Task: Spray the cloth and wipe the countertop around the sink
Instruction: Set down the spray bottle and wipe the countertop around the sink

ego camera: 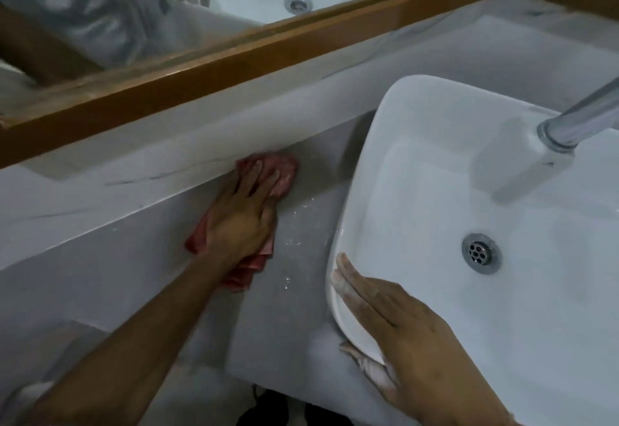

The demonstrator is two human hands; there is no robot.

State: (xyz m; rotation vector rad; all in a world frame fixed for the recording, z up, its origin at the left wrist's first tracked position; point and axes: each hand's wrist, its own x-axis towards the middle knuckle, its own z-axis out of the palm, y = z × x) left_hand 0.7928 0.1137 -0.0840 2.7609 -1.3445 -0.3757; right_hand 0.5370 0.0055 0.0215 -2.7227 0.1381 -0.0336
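Note:
A red cloth (284, 171) lies flat on the grey marble countertop (100, 258), to the left of the white basin (361, 164). My left hand (243, 221) presses down on the cloth with fingers spread, fingertips near the backsplash. Part of the cloth sticks out behind the wrist. My right hand (402, 331) rests on the basin's front left rim, fingers straight and together, holding nothing. No spray bottle is in view. White specks dot the counter between the cloth and the basin.
A chrome tap (576, 120) reaches over the basin from the right, above the drain (481, 253). A wooden-framed mirror (234, 57) runs along the wall behind the backsplash. The counter's front edge is at the bottom, with dark floor below.

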